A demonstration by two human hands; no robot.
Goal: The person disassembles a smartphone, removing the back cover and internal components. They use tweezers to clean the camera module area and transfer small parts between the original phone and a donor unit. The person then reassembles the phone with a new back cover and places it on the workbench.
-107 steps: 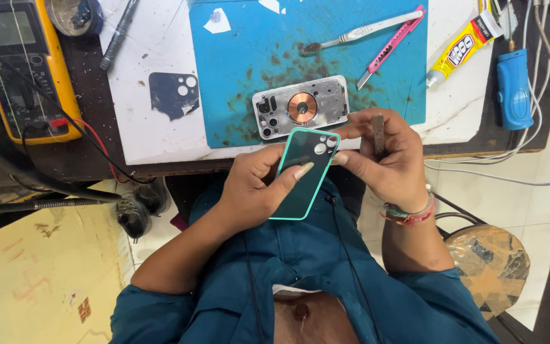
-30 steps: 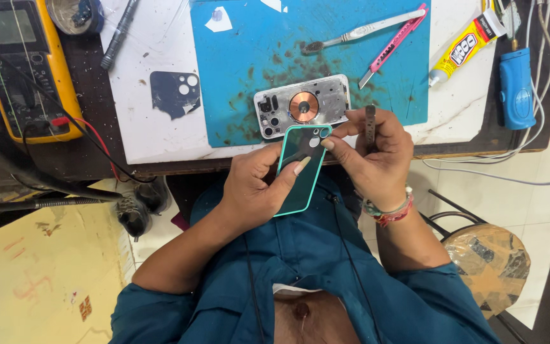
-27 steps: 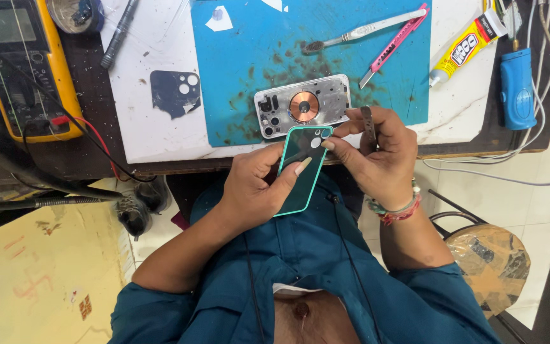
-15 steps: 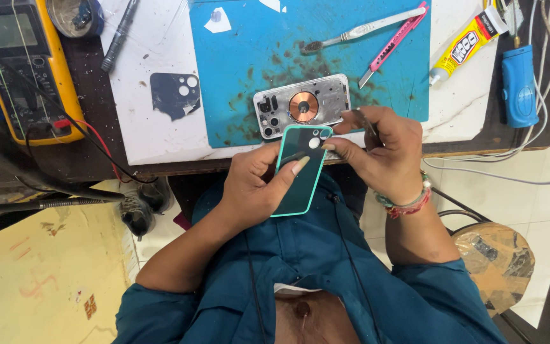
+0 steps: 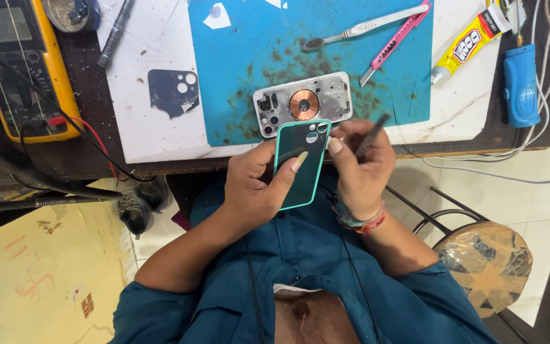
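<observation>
Head view: left hand (image 5: pixel 253 191) is gripping a teal phone back cover (image 5: pixel 302 164) just off the table edge (image 5: pixel 453 151); right hand (image 5: pixel 361 169) is pinching a dark thin tool (image 5: pixel 372 135) beside it. Opened phone chassis (image 5: pixel 303 104) is lying near the blue mat (image 5: pixel 256 38) front edge, just beyond the cover.

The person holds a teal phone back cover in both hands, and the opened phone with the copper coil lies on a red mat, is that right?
Not quite. In the head view the mat under the opened phone is blue, not red. The rest holds: left hand and right hand hold the teal back cover.

Teal shirt with rolled sleeves, beaded bracelet (image 5: pixel 363 223) on right wrist
</observation>
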